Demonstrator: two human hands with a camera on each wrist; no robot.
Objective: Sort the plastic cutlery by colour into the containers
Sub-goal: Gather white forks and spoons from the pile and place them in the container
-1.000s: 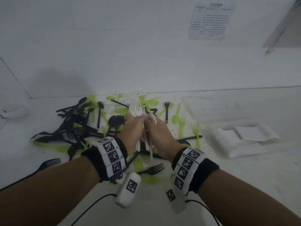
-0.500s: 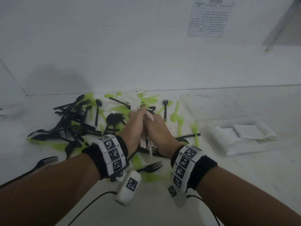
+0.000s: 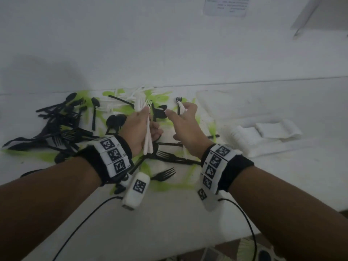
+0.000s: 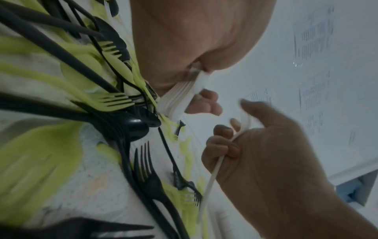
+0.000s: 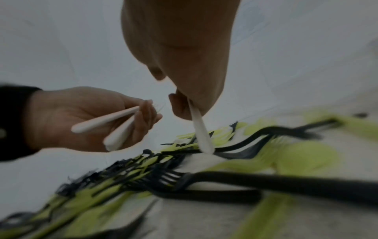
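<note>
The bundle of white forks (image 3: 147,129) stands nearly upright in the left hand (image 3: 138,127), whose fingers curl round the handles; the tines stick out above the fist and the handle ends hang below it, over the middle of the cutlery heap. In the left wrist view the stacked white tines (image 4: 175,98) fan out just under the palm. Just right of it, apart from it, the right hand (image 3: 185,127) pinches a single white fork (image 3: 182,108) between thumb and curled fingers, tines pointing far, its handle (image 5: 201,134) reaching down to the pile. Beneath both hands black cutlery (image 3: 56,129) and green cutlery (image 3: 169,185) lie mixed on the white bench (image 3: 169,232), the black pieces thickest to the left, with more loose white pieces (image 3: 131,95) at the far edge of the heap. To the right, well apart from the pile, sit white containers (image 3: 259,136), one holding a row of stacked white pieces. Both wrists wear black bands with printed marker tags (image 3: 114,153), and thin cables trail toward the near edge of the bench. A printed sheet (image 3: 226,6) hangs on the far wall.
</note>
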